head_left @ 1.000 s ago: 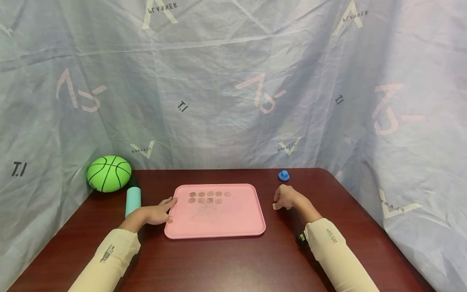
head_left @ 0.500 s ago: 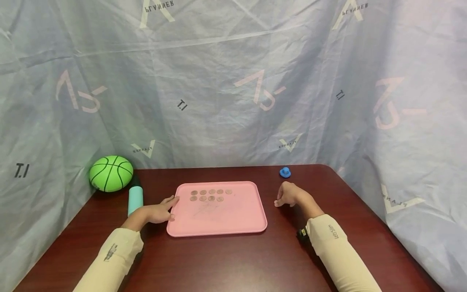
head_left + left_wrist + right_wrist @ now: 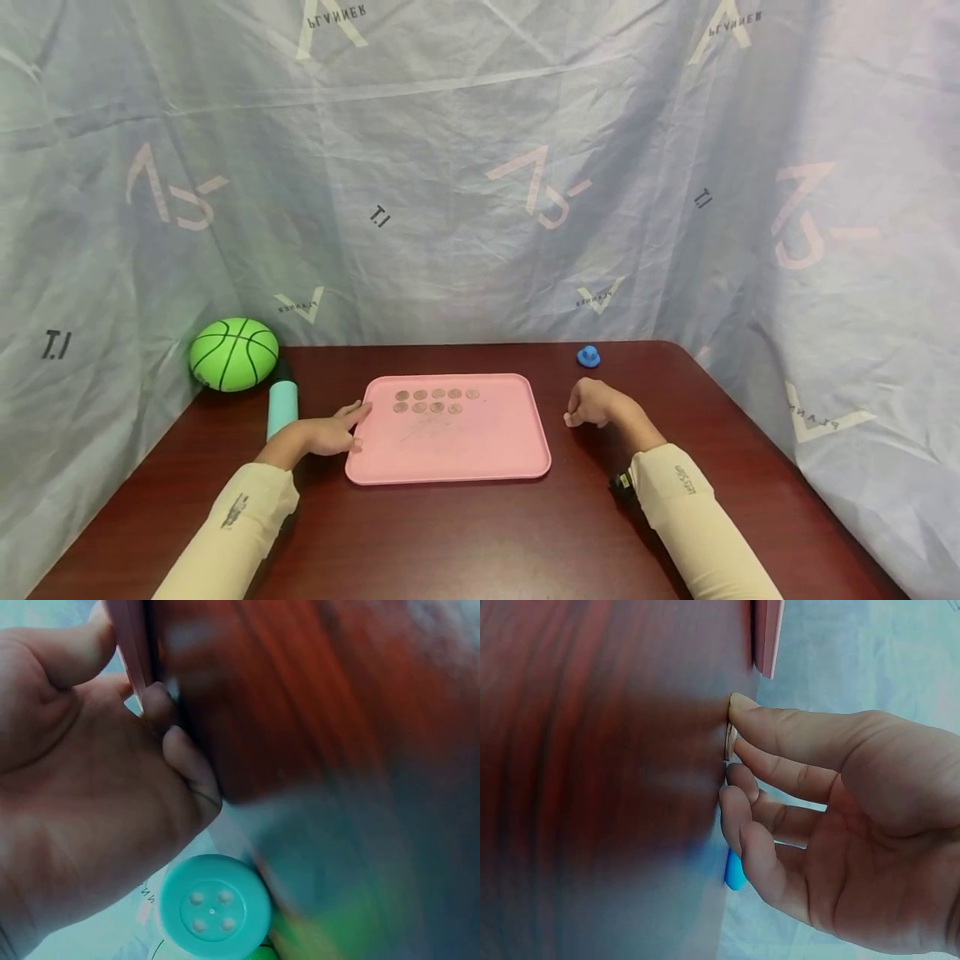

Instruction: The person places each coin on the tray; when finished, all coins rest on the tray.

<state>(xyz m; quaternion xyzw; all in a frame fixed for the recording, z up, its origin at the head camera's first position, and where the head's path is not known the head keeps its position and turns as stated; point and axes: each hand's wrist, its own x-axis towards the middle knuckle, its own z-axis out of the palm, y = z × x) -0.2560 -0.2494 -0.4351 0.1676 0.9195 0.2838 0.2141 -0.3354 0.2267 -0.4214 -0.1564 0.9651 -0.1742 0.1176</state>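
Note:
Across the left rim of a pink tray rests my left hand, fingers spread, thumb against the edge nearer me. Two rows of round coins lie flat in the tray's far left part. To the tray's right, my right hand is low over the table. The right wrist view shows its thumb and index fingertips pinching a thin coin at the tabletop, the other fingers bent beside it. In the left wrist view the left hand meets the tray's edge, which hides some fingertips.
Behind my left arm stand a turquoise bottle with a dark top and a green ball. A small blue rubber duck sits beyond my right hand. Grey printed cloth hangs around the dark red table.
The whole head view has shifted slightly. Both hands keep nearly the same places, the left at the tray's rim and the right on the table. The coins on the tray stay as they were.

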